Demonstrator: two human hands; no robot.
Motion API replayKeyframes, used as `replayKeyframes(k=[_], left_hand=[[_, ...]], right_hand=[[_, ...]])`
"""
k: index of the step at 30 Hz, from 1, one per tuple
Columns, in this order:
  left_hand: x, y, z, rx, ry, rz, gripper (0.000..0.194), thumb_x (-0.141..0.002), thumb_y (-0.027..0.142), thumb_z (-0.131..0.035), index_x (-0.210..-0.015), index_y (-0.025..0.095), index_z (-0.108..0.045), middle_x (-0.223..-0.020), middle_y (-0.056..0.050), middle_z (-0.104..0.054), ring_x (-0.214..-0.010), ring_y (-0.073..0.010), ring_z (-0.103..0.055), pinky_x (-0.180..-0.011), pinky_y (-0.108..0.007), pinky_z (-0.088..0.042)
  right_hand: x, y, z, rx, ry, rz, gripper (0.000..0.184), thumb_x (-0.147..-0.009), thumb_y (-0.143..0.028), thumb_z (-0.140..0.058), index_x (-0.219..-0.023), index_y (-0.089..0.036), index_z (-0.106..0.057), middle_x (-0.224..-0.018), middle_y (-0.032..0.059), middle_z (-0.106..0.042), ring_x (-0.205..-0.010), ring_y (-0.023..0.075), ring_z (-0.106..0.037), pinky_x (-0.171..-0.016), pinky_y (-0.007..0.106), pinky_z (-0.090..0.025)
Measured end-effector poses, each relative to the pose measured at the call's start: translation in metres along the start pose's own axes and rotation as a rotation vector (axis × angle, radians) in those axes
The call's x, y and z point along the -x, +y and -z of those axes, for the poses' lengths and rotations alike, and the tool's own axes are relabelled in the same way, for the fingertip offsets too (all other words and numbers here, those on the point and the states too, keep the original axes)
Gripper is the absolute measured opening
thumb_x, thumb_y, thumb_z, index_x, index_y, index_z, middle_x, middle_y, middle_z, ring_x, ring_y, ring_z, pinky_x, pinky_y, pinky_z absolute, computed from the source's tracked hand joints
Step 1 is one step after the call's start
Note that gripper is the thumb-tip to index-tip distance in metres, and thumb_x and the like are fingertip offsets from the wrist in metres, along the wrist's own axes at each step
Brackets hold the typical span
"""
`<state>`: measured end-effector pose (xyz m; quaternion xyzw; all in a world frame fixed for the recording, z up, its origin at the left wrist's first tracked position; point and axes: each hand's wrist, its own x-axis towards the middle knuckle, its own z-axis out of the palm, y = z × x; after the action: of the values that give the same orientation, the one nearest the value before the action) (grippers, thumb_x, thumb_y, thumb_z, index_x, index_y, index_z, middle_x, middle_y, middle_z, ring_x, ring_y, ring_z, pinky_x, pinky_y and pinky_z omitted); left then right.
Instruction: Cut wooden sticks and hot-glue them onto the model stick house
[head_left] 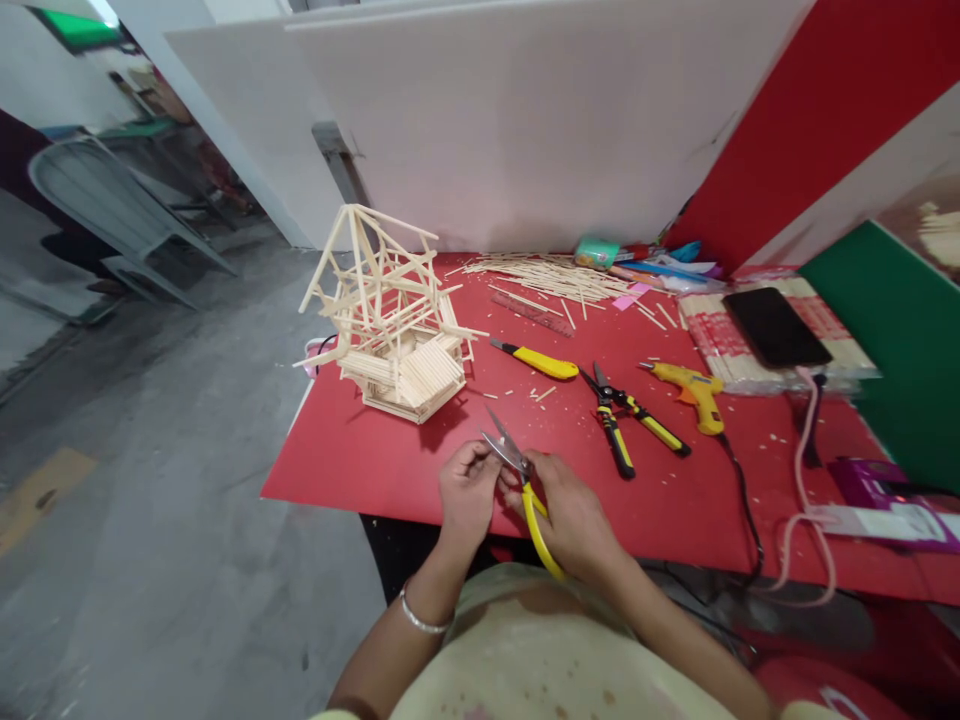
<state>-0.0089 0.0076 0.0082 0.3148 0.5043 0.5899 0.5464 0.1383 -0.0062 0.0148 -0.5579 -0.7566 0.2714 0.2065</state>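
Observation:
In the head view my right hand (566, 505) is closed around the yellow handles of a pair of scissors (537, 520). Their blades point up and to the left, parted a little, with a tiny pale bit between them. Close beside the blades, my left hand (466, 492) is pinched together; whatever its fingertips hold is too small to make out. Beyond the left hand stands a small house-like model (397, 330) built of thin wooden sticks, with an open roof frame. Short stick offcuts (541, 395) lie just past the scissors.
On the red table (337, 470) lie a yellow utility knife (544, 362), pruning shears (616, 430), a glue gun (697, 392) with a cord, and a pile of sticks (547, 275). A phone (776, 327) rests on packaged sticks at right. A white panel (525, 120) rises behind.

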Motion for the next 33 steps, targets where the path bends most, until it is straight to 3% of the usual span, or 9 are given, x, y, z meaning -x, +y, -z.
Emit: replayKeyframes(k=[5,12,21,27,30,33], left_hand=[[0.004,0.008,-0.005,-0.089,0.005,-0.030,0.010,-0.079,0.025,-0.071,-0.074,0.016,-0.068,-0.061,-0.002,-0.068,-0.054,-0.0141,-0.064,-0.055,-0.023,-0.053],[0.020,0.013,-0.019,-0.112,-0.001,0.067,0.015,-0.077,0.030,-0.071,-0.075,0.015,-0.067,-0.057,-0.002,-0.065,-0.050,-0.0129,-0.059,-0.049,-0.022,-0.052],[0.028,-0.004,-0.025,-0.058,-0.015,0.157,0.022,-0.076,0.034,-0.073,-0.078,0.014,-0.065,-0.054,-0.001,-0.064,-0.044,-0.0121,-0.058,-0.044,-0.023,-0.050],[0.019,-0.004,-0.017,-0.056,-0.053,0.114,0.027,-0.081,0.039,-0.072,-0.084,0.013,-0.068,-0.057,-0.002,-0.066,-0.046,-0.0108,-0.058,-0.046,-0.021,-0.050],[0.013,-0.006,-0.013,-0.020,-0.070,0.133,0.030,-0.081,0.042,-0.071,-0.083,0.013,-0.067,-0.060,-0.003,-0.066,-0.046,-0.0105,-0.057,-0.042,-0.020,-0.047],[0.010,-0.010,-0.012,0.026,-0.062,0.138,0.028,-0.080,0.040,-0.073,-0.084,0.013,-0.066,-0.061,-0.002,-0.067,-0.045,-0.0103,-0.056,-0.042,-0.020,-0.046]], right_hand=[[0.005,0.000,-0.002,-0.081,-0.010,-0.025,0.030,-0.097,-0.037,-0.047,-0.122,-0.020,-0.052,-0.107,0.0100,-0.062,-0.099,0.0238,-0.061,-0.082,0.033,-0.047],[0.024,0.008,-0.005,-0.148,0.040,-0.060,0.037,-0.084,-0.014,-0.047,-0.119,-0.021,-0.055,-0.096,0.0071,-0.066,-0.084,0.0197,-0.062,-0.075,0.028,-0.048],[0.041,0.011,-0.002,-0.132,0.019,-0.140,0.026,-0.081,-0.013,-0.047,-0.104,-0.021,-0.055,-0.080,0.0021,-0.063,-0.067,0.0146,-0.055,-0.065,0.022,-0.042],[0.042,0.018,-0.008,-0.106,0.022,-0.166,0.021,-0.083,-0.021,-0.047,-0.102,-0.019,-0.056,-0.062,-0.0029,-0.054,-0.051,0.0131,-0.050,-0.053,0.022,-0.035],[0.037,0.015,0.003,-0.049,-0.006,-0.219,0.031,-0.082,-0.021,-0.049,-0.112,-0.019,-0.056,-0.071,-0.0006,-0.061,-0.058,0.0151,-0.057,-0.058,0.023,-0.038],[0.031,0.007,0.014,0.031,-0.023,-0.234,0.043,-0.083,-0.020,-0.051,-0.126,-0.023,-0.052,-0.100,0.0058,-0.067,-0.082,0.0184,-0.065,-0.070,0.025,-0.043]])
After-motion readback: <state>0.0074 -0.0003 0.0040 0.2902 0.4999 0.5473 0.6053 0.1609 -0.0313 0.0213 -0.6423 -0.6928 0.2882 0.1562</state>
